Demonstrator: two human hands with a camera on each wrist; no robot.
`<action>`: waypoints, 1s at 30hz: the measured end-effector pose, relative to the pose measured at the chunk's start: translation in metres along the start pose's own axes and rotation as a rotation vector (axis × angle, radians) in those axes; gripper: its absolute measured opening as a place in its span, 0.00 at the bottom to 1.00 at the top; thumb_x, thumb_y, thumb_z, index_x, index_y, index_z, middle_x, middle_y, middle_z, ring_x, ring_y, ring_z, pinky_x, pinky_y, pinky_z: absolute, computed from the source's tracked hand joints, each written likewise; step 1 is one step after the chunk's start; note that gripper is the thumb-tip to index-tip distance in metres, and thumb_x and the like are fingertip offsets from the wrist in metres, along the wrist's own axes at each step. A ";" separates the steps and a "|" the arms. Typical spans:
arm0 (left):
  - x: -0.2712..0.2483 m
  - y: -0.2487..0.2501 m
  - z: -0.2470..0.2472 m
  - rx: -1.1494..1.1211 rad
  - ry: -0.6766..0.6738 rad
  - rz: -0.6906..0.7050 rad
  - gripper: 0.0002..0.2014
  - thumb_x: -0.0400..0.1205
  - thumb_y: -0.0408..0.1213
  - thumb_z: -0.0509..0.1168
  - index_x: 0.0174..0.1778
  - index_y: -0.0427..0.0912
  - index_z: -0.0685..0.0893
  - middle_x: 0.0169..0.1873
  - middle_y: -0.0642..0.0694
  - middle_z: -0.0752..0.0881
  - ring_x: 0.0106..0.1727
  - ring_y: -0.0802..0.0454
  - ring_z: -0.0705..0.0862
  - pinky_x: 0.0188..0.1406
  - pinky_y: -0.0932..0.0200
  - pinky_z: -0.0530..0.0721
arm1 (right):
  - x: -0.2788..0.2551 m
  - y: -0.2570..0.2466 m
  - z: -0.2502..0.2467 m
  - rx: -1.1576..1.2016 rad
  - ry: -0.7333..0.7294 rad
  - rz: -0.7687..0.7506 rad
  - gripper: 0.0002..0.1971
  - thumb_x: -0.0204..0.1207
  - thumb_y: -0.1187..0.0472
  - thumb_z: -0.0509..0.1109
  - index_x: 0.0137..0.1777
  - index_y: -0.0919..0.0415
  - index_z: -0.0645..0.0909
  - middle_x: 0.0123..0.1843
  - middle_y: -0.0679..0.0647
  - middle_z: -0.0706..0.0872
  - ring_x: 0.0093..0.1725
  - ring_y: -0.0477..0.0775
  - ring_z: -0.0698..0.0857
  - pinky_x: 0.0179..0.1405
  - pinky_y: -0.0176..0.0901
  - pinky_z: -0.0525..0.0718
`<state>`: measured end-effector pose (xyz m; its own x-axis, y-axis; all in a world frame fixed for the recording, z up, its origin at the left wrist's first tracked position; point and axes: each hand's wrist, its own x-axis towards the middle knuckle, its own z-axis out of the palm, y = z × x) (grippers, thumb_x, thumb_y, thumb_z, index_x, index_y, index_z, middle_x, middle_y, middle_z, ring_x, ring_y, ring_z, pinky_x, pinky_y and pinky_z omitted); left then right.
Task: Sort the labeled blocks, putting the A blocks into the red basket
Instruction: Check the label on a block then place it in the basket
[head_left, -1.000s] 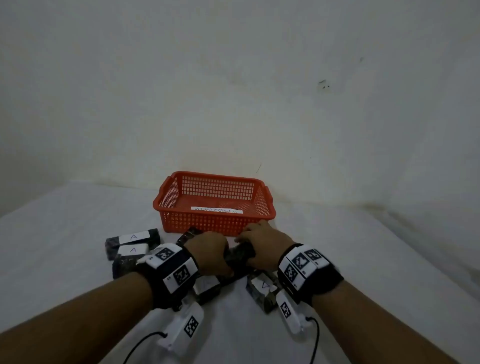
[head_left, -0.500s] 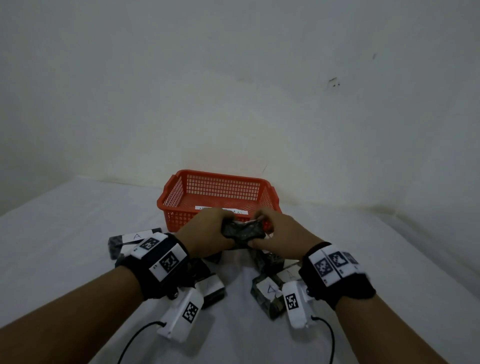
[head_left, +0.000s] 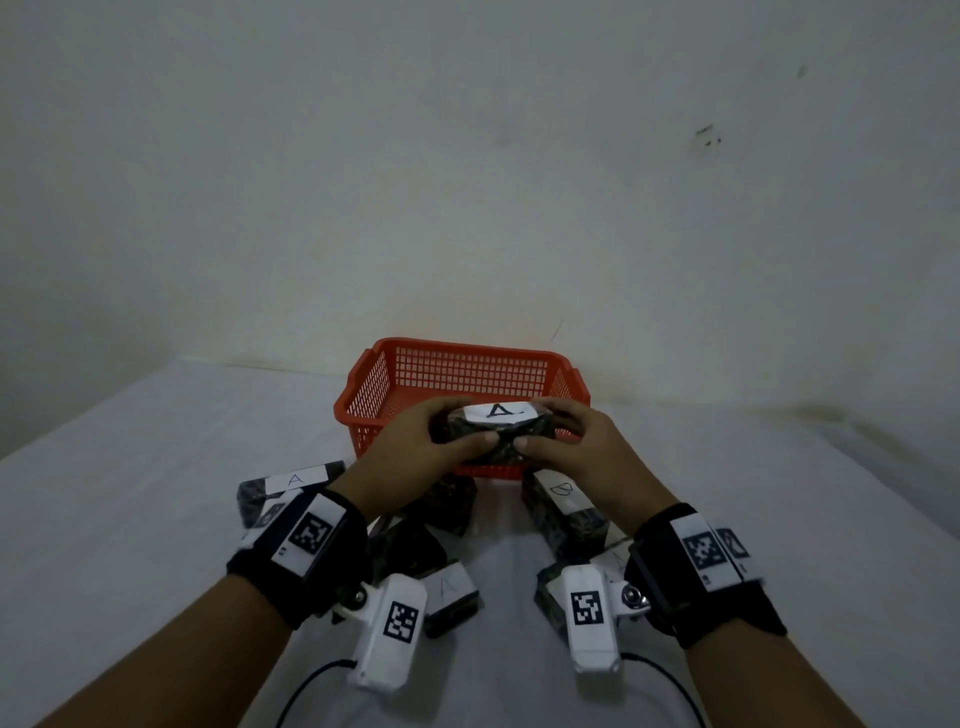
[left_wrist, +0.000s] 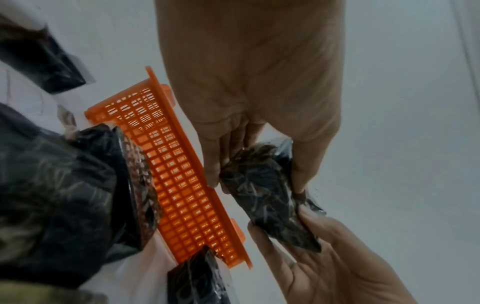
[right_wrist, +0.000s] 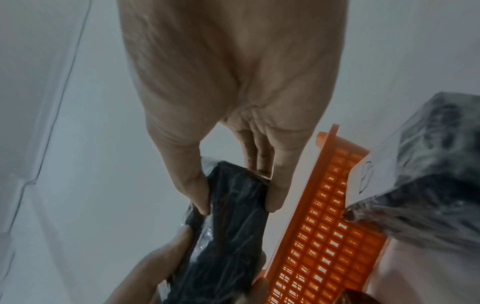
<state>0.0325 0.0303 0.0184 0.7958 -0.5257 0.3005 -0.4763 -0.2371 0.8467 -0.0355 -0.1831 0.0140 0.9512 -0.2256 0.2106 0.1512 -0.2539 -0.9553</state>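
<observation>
Both hands hold one dark wrapped block (head_left: 493, 431) by its ends, white label up, marked A. The left hand (head_left: 415, 452) curls round the left end, thumb on the near face; the right hand (head_left: 582, 447) pinches the right end between thumb and fingers. The block is lifted off the bench (head_left: 130, 519) and sits level with the near rim of the red basket (head_left: 457, 374) — just beyond the knuckles, its inside open to view past the block.

Below and behind the left hand lie more blocks: one marked A (head_left: 291, 483) to its outer side, another A (head_left: 452, 592) by the wrist. Under the right hand a block marked B (head_left: 563, 501) lies close to the basket's near wall. Bare bench extends outward of each wrist.
</observation>
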 end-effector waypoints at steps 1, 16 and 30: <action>0.000 -0.001 0.000 -0.045 0.019 0.007 0.25 0.80 0.48 0.75 0.73 0.50 0.83 0.59 0.62 0.87 0.58 0.67 0.88 0.54 0.70 0.88 | 0.000 -0.001 0.001 -0.002 -0.018 -0.007 0.27 0.75 0.64 0.84 0.74 0.58 0.82 0.68 0.55 0.89 0.67 0.56 0.89 0.68 0.57 0.90; -0.007 -0.014 0.003 -0.231 0.122 -0.064 0.11 0.82 0.39 0.73 0.60 0.47 0.88 0.52 0.51 0.92 0.53 0.59 0.91 0.50 0.66 0.87 | -0.004 0.008 0.017 0.137 -0.058 -0.025 0.22 0.76 0.66 0.81 0.71 0.63 0.86 0.65 0.57 0.93 0.67 0.55 0.91 0.69 0.51 0.89; -0.017 -0.010 0.010 -0.334 0.003 -0.016 0.15 0.83 0.37 0.71 0.66 0.45 0.86 0.57 0.52 0.93 0.59 0.58 0.91 0.59 0.63 0.89 | -0.014 0.007 0.022 0.119 0.046 -0.094 0.23 0.76 0.67 0.82 0.71 0.62 0.86 0.65 0.54 0.93 0.65 0.48 0.92 0.68 0.46 0.89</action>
<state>0.0196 0.0331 0.0004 0.8036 -0.5217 0.2866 -0.3152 0.0355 0.9484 -0.0418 -0.1611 -0.0002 0.9185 -0.2498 0.3066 0.2722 -0.1631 -0.9483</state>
